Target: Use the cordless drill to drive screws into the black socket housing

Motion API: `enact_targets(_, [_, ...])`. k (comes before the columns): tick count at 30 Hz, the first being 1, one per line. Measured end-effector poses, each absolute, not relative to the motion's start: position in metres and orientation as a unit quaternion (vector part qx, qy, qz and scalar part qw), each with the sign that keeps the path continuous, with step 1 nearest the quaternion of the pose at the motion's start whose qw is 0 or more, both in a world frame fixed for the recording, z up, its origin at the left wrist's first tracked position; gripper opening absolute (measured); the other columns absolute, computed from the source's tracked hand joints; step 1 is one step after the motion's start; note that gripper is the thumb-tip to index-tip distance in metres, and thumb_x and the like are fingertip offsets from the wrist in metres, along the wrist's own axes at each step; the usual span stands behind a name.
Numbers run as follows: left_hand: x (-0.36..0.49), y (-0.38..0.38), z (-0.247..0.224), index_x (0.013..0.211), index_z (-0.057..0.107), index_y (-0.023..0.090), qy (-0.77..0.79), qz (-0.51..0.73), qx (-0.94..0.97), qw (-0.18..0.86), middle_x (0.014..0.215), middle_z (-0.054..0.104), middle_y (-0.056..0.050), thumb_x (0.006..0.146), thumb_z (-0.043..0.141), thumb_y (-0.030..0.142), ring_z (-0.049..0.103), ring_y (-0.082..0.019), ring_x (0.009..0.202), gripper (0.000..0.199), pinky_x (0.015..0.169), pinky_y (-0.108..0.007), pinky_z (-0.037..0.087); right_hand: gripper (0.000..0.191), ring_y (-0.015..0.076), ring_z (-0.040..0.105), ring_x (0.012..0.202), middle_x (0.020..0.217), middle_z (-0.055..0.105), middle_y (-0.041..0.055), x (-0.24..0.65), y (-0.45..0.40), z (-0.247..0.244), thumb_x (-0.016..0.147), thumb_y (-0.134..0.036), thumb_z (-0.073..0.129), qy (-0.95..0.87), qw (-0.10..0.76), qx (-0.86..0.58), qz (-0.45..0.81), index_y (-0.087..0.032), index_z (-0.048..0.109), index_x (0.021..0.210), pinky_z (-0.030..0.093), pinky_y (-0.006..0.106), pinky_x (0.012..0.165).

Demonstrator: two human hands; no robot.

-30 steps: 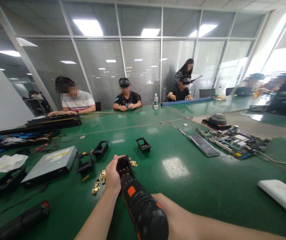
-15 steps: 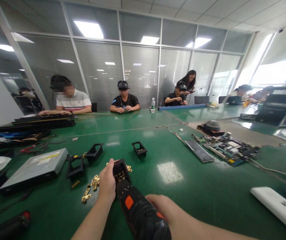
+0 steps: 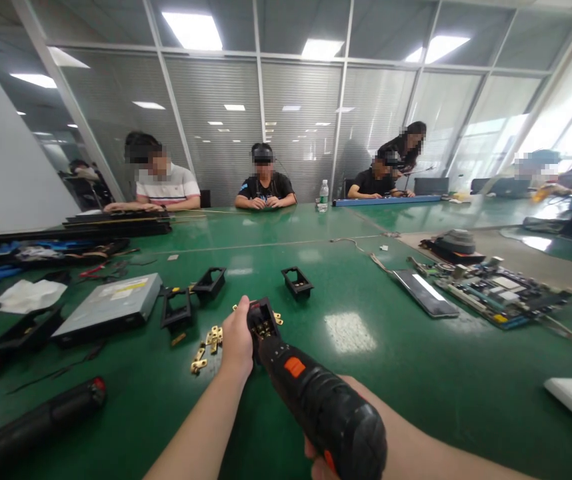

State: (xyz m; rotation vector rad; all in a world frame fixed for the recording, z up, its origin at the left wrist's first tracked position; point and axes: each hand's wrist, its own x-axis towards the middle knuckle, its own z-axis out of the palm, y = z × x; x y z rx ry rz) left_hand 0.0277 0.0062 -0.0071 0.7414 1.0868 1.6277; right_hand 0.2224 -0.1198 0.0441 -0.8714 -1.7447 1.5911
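Housing (image 3: 261,312) at the middle of my view: a black box, its open side towards me, with brass pieces (image 3: 265,328) inside. My left hand (image 3: 237,340) grasps it from nine o'clock, thumb uppermost. My right hand (image 3: 387,410) is wrapped round the drill (image 3: 323,403), which points in from five o'clock, its nose at the opening; whether a finger presses the trigger I cannot tell, as the drill's body is in the way. I judge the step in hand to be driving a fastening among the brass. The next move seems to call for a firm left hold and the drill in line, though the bit is hidden from me. Loose brass (image 3: 213,339) lies at eight o'clock, frames (image 3: 212,291) at ten and half past one. The drive (image 3: 109,312) at nine o'clock has a part-yellow label (image 3: 129,288), and the bottle (image 3: 323,192) at one a green one, both too small to read; I make out no brand on the drill
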Motion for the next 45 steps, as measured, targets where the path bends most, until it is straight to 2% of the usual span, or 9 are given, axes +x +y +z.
enact_targets(9, [0.030, 0.006, -0.004, 0.089, 0.072, 0.009, 0.461, 0.663, 0.308, 0.504, 0.077, 0.074, -0.013, 0.074, 0.068, 0.062, 0.070, -0.026, 0.066, 0.056, 0.060, -0.035, 0.053, 0.037, 0.0108, 0.054, 0.066, 0.075, 0.060, -0.0031, 0.221, -0.125, 0.051, 0.057, -0.003, 0.073, -0.654, 0.298, -0.351, 0.600, -0.015, 0.060, 0.089, 0.046, 0.021, 0.060])
enact_targets(12, [0.031, 0.005, 0.000, 0.085, 0.072, 0.008, 0.472, 0.658, 0.311, 0.498, 0.074, 0.073, -0.013, 0.073, 0.067, 0.064, 0.070, -0.026, 0.064, 0.057, 0.059, -0.035, 0.054, 0.033, 0.0089, 0.046, 0.063, 0.069, 0.054, -0.0054, 0.221, -0.126, 0.058, 0.056, -0.005, 0.077, -0.652, 0.282, -0.346, 0.613, -0.014, 0.059, 0.082, 0.041, 0.020, 0.057])
enact_targets(18, [0.030, 0.007, -0.002, 0.086, 0.071, 0.008, 0.462, 0.658, 0.305, 0.510, 0.078, 0.074, -0.014, 0.072, 0.068, 0.066, 0.071, -0.028, 0.066, 0.060, 0.057, -0.035, 0.055, 0.022, 0.0136, 0.058, 0.073, 0.079, 0.063, 0.0002, 0.223, -0.124, 0.056, 0.064, -0.011, 0.075, -0.666, 0.252, -0.299, 0.636, -0.012, 0.064, 0.083, 0.047, 0.022, 0.065])
enact_targets(22, [0.029, 0.008, -0.004, 0.090, 0.071, 0.009, 0.443, 0.658, 0.300, 0.530, 0.082, 0.074, -0.015, 0.076, 0.065, 0.064, 0.072, -0.028, 0.068, 0.058, 0.055, -0.034, 0.055, 0.014, 0.0107, 0.051, 0.065, 0.068, 0.055, -0.0031, 0.221, -0.123, 0.061, 0.066, -0.015, 0.072, -0.689, 0.231, -0.295, 0.621, -0.014, 0.059, 0.071, 0.044, 0.022, 0.061])
enact_targets(25, [0.029, 0.007, -0.003, 0.102, 0.069, 0.010, 0.417, 0.660, 0.296, 0.550, 0.082, 0.074, -0.014, 0.083, 0.058, 0.062, 0.072, -0.028, 0.068, 0.057, 0.056, -0.035, 0.056, 0.021, 0.0083, 0.040, 0.059, 0.061, 0.046, -0.0061, 0.219, -0.124, 0.066, 0.064, -0.015, 0.070, -0.679, 0.223, -0.309, 0.627, -0.018, 0.049, 0.064, 0.036, 0.021, 0.054])
enact_targets(28, [0.029, 0.007, -0.001, 0.111, 0.064, 0.013, 0.401, 0.674, 0.285, 0.551, 0.079, 0.073, -0.011, 0.089, 0.050, 0.061, 0.072, -0.027, 0.067, 0.055, 0.057, -0.036, 0.056, 0.027, 0.0082, 0.038, 0.059, 0.059, 0.042, -0.0069, 0.220, -0.125, 0.066, 0.064, -0.012, 0.069, -0.674, 0.241, -0.289, 0.636, -0.019, 0.043, 0.060, 0.037, 0.021, 0.056])
enact_targets(35, [0.029, 0.007, -0.004, 0.108, 0.062, 0.015, 0.412, 0.682, 0.282, 0.535, 0.077, 0.071, -0.008, 0.088, 0.052, 0.061, 0.068, -0.023, 0.061, 0.051, 0.057, -0.035, 0.055, 0.031, 0.0090, 0.042, 0.063, 0.063, 0.047, -0.0070, 0.222, -0.127, 0.056, 0.059, -0.001, 0.075, -0.661, 0.262, -0.262, 0.653, -0.017, 0.048, 0.062, 0.042, 0.020, 0.059])
enact_targets(41, [0.024, 0.012, -0.005, 0.097, 0.065, 0.016, 0.444, 0.737, 0.295, 0.416, 0.089, 0.072, -0.008, 0.086, 0.057, 0.055, 0.069, -0.019, 0.071, 0.042, 0.058, -0.026, 0.050, 0.026, 0.0094, 0.043, 0.062, 0.064, 0.051, -0.0061, 0.220, -0.128, 0.056, 0.058, 0.001, 0.071, -0.650, 0.258, -0.282, 0.657, -0.015, 0.053, 0.067, 0.039, 0.020, 0.056])
enact_targets(45, [0.027, 0.009, 0.000, 0.098, 0.065, 0.016, 0.426, 0.708, 0.289, 0.483, 0.082, 0.071, -0.006, 0.087, 0.057, 0.052, 0.069, -0.020, 0.067, 0.039, 0.060, -0.030, 0.053, 0.023, 0.0101, 0.045, 0.062, 0.065, 0.054, -0.0047, 0.220, -0.128, 0.058, 0.059, -0.001, 0.070, -0.636, 0.243, -0.293, 0.671, -0.014, 0.056, 0.071, 0.040, 0.020, 0.055])
